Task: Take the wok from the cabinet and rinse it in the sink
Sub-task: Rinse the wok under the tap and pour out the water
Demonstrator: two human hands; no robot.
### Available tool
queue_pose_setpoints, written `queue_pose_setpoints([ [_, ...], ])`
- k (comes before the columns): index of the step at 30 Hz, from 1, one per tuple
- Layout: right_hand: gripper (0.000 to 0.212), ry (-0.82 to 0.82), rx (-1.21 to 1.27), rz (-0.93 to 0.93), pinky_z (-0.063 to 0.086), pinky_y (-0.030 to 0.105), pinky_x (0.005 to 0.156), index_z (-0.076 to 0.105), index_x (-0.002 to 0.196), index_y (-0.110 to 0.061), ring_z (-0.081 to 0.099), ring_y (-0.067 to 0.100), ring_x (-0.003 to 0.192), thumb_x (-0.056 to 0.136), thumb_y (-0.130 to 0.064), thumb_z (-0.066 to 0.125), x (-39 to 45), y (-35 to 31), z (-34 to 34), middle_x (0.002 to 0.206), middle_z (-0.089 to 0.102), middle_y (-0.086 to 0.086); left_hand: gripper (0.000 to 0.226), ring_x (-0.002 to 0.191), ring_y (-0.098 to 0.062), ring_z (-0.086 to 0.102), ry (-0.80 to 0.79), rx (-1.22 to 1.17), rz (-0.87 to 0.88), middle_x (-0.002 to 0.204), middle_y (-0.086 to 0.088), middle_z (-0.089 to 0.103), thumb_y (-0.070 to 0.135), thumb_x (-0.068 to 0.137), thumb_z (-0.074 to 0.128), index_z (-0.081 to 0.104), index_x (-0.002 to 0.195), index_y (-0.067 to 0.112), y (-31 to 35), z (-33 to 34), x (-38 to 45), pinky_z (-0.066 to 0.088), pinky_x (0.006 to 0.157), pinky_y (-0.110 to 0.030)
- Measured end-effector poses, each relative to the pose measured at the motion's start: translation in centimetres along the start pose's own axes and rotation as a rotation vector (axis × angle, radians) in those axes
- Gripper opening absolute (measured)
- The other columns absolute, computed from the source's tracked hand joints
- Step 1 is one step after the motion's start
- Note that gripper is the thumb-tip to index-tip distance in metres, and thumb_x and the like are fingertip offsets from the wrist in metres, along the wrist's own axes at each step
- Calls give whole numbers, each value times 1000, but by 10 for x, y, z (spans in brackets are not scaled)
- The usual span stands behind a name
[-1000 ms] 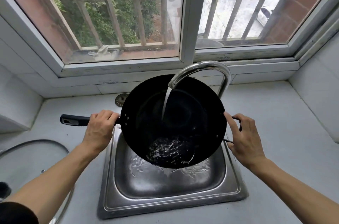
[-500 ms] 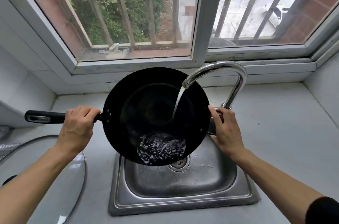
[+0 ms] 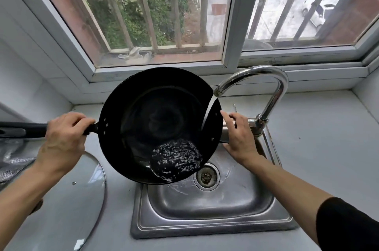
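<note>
At the far left, your left hand (image 3: 62,139) has its fingers curled tight round the long black handle (image 3: 22,130), which runs off the edge of view. Below that wrist a glass lid (image 3: 61,205) lies flat on the grey counter (image 3: 328,148). Moving right, the wok (image 3: 160,127) is out of the cabinet and held in the air, tilted with its inside facing you and its low edge over the left part of the sink (image 3: 211,209). Water (image 3: 208,113) from the tap (image 3: 254,78) strikes the wok's right inner wall just inside the rim and gathers in a frothy pool (image 3: 176,158) at the low side, right at the lip above the drain (image 3: 206,175). Your right hand (image 3: 239,137) sits against the wok's right rim with fingers together and lightly bent; whether they hook the small side handle there you cannot tell, since the hand hides it. So you are in the rinsing step, with the fetching done. Next, by the look of it, you need to roll the wok so the stream sweeps the dry far wall, keeping the low edge over the basin so the spill misses the counter and lid.
</note>
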State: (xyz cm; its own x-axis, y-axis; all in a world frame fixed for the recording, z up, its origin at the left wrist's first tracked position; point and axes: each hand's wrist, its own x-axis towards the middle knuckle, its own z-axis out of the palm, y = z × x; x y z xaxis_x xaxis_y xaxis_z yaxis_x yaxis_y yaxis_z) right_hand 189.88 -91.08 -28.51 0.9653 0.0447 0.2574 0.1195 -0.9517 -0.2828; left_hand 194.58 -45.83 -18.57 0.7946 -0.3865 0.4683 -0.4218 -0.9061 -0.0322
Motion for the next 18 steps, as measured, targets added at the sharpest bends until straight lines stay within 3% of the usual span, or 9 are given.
queue_pose_setpoints([
  [4,108,-3,31,-7,41,34,97,33,147,-16,41,28,109,53,-9,84,7,-7,5,123,44,13,31,74,-43,56,-7,18,-34,90,-21,61,-14,67,71,70,95,-1,1,-14,-1,44,63,-47],
  [18,111,-162,123,-108,42,35,100,33,145,-17,39,26,113,49,-15,88,30,-12,14,128,42,10,39,80,-40,52,-98,58,-45,88,-15,60,-12,64,74,69,99,3,-7,-46,-16,41,68,-48],
])
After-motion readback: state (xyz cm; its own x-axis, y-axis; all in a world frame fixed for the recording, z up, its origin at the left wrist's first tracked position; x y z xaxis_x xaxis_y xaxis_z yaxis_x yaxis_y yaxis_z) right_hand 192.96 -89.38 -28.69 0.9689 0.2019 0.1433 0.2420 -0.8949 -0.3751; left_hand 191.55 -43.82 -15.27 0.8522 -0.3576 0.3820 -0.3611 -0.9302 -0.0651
